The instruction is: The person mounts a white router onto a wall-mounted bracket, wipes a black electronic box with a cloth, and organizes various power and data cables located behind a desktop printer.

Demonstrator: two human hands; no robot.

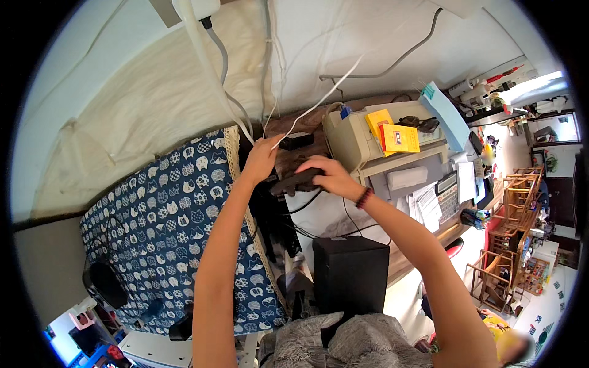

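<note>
My left hand [262, 157] reaches to the wall side of the desk, its fingers closed around a thin white cable [319, 102] that rises up to the right. Right beside those fingers lies a small black box [296, 141]. A crumpled dark brown cloth [297, 183] is gripped in my right hand [333, 179], which wears a beaded bracelet [365, 197]. The cloth is over the gap between the desk and the covered surface, where black cables [300, 208] hang. Part of the cloth is hidden by my fingers.
A blue cat-patterned cover [172, 227] spreads at left. A black speaker-like box [351, 273] stands close to my body. A beige printer [350, 138] bears yellow boxes [402, 138]; papers [424, 208] and a calculator [448, 196] lie beyond. Another person [500, 331] is at lower right.
</note>
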